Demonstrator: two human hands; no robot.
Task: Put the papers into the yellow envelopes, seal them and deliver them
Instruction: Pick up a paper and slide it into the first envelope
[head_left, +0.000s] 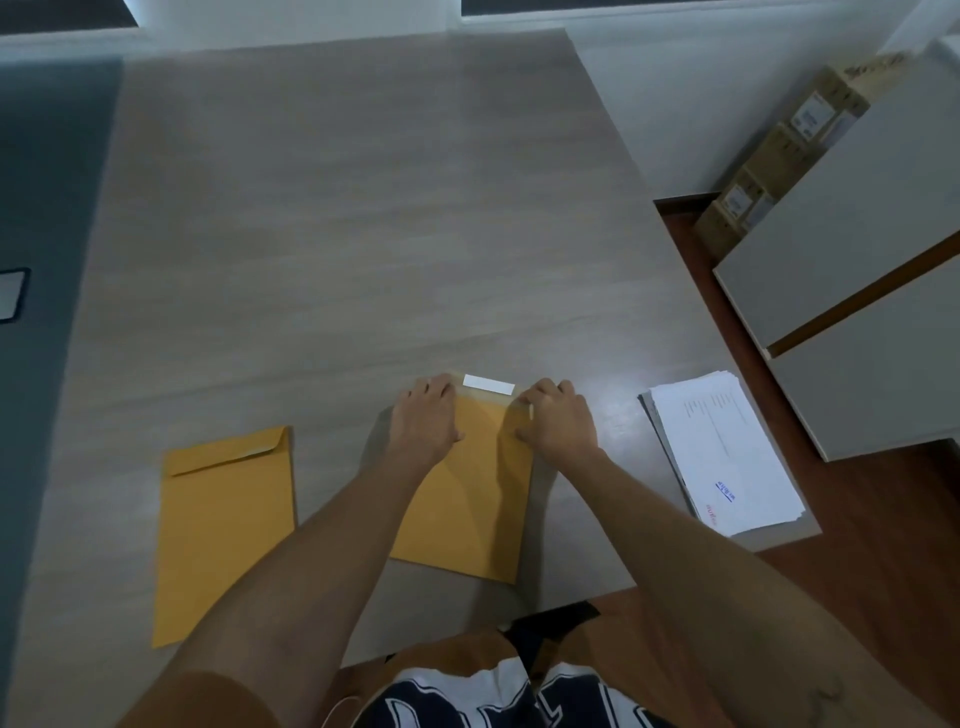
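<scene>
A yellow envelope (467, 499) lies in front of me on the wooden table (363, 234), its flap open at the far end with a white strip (488, 384) showing. My left hand (426, 415) rests on the envelope's top left corner, fingers curled over the flap edge. My right hand (558, 418) pinches the top right corner at the end of the strip. A second yellow envelope (223, 530), flap folded down, lies to the left. A stack of white papers (722, 452) sits to the right near the table edge.
Grey cabinets (852, 270) stand to the right of the table, with cardboard boxes (779, 156) stacked behind them. A dark blue-grey surface (41, 208) borders the table's left side. Brown floor (883, 519) shows at the right.
</scene>
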